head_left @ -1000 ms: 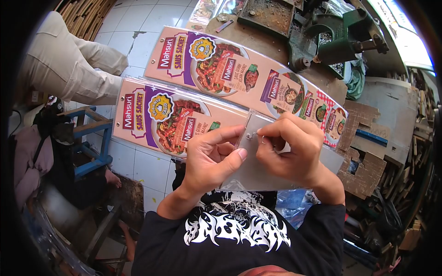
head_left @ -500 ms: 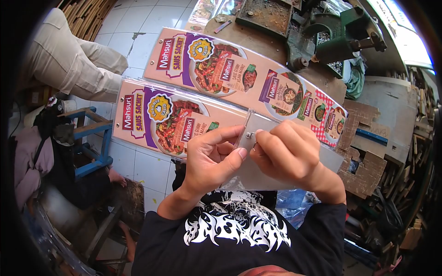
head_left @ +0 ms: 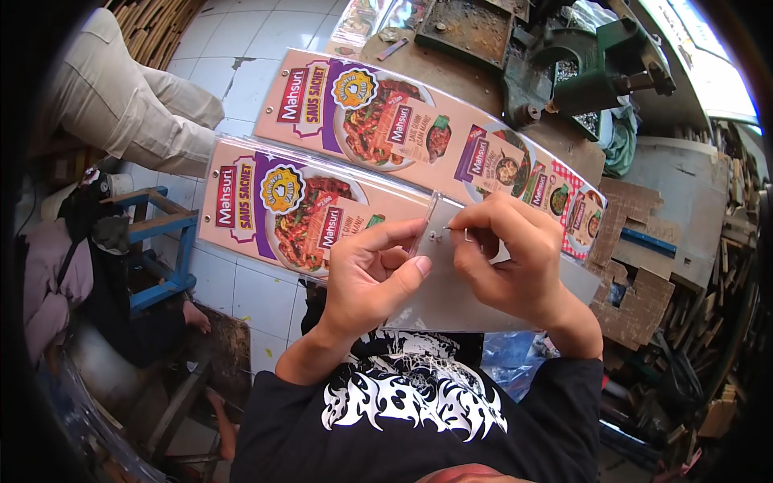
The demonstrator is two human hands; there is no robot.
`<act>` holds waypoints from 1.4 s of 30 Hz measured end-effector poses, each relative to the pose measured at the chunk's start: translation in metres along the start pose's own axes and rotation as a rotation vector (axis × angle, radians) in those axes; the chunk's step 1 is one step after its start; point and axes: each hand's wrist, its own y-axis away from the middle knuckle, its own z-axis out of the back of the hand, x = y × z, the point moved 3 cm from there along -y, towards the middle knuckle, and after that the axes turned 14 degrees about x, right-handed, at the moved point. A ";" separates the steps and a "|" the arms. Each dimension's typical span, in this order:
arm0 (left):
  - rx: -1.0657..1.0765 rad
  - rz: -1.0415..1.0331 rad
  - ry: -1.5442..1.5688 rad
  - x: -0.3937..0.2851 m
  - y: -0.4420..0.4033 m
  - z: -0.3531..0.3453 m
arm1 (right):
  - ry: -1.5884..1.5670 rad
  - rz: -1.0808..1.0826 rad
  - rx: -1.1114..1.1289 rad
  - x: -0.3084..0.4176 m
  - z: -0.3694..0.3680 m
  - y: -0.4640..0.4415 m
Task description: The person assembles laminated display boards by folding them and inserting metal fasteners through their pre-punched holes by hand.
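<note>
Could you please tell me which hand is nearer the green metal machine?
Right. In view, the right hand is below and left of the machine, over the flat grey sheet; the left hand is farther left, at its edge.

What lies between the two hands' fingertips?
In the head view, a small metal piece on the grey panel shows between left hand and right hand.

Two Mahsuri sauce boards are peach, with purple bands and yellow badges; the one nearer the brown table's far edge ends in red-and-white checks. The panel is plain grey (the T-shirt, black, bears white lettering).
</note>
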 end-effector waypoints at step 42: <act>0.046 0.067 -0.050 0.007 -0.007 0.020 | 0.250 0.126 -0.153 -0.013 -0.021 0.029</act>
